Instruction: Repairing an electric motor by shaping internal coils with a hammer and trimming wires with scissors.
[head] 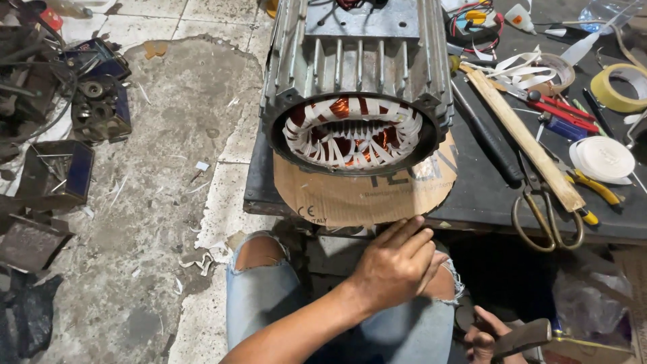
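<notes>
Your left hand [394, 266] hovers over your knees, fingers loosely curled, its grip empty, just below the cardboard [364, 192] that overhangs the tabletop's [485, 195] front edge. On that cardboard stands the motor stator [356, 87], its open end with copper windings facing you. Your right hand [486, 337], low beside your right knee, has its grip closed around a hammer [522, 337]. Scissors [542, 209] and a wooden stick [522, 138] lie toward the tabletop's right front edge.

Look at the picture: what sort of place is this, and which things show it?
Probably a motor repair workshop: a ribbed grey metal motor housing with copper windings on a dark workbench, brass-handled scissors and a yellow tape roll nearby.
</notes>
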